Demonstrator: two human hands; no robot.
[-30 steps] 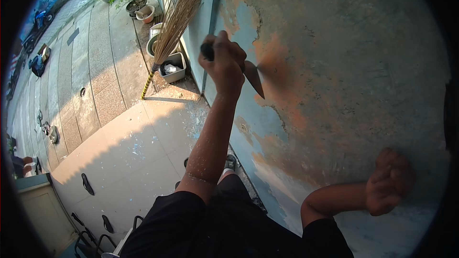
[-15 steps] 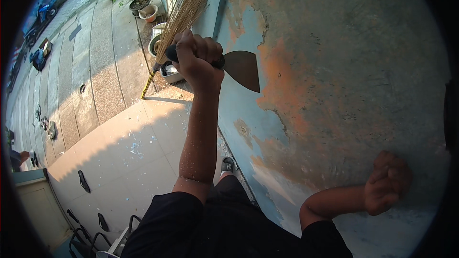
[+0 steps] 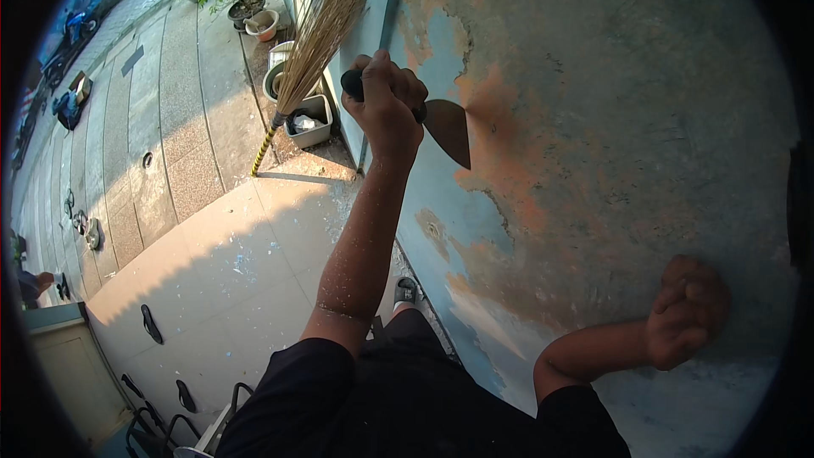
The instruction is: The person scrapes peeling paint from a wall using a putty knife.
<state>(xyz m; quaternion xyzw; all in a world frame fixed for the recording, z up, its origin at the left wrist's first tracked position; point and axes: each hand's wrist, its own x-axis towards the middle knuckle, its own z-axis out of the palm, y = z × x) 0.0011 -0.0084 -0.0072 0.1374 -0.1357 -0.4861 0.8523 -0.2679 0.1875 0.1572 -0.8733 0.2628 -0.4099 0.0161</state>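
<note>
My left hand (image 3: 387, 114) is wrapped round the black handle of a paint scraper (image 3: 451, 131). Its broad metal blade points right, with the edge at or very near the wall (image 3: 610, 136), beside an orange patch where paint is gone. Light blue paint (image 3: 428, 195) with ragged edges still covers the wall's left strip; grey and orange surface shows beyond it. Pale flecks dot my left forearm. On the right, my right hand (image 3: 687, 314) is closed in a fist against the lower wall, and I see nothing in it.
A stick broom (image 3: 318, 42) leans upright by the wall corner, next to a grey tub (image 3: 309, 121) and potted plants (image 3: 248, 8). Paint chips (image 3: 243, 263) litter the tiled floor. Loose sandals (image 3: 151, 324) lie at left, near a metal-framed object (image 3: 225, 411). Part of another person (image 3: 34, 284) shows at far left.
My left hand and the scraper have moved right, toward the wall, uncovering more of the grey tub. The blade now looks narrower. My right fist has shifted up slightly.
</note>
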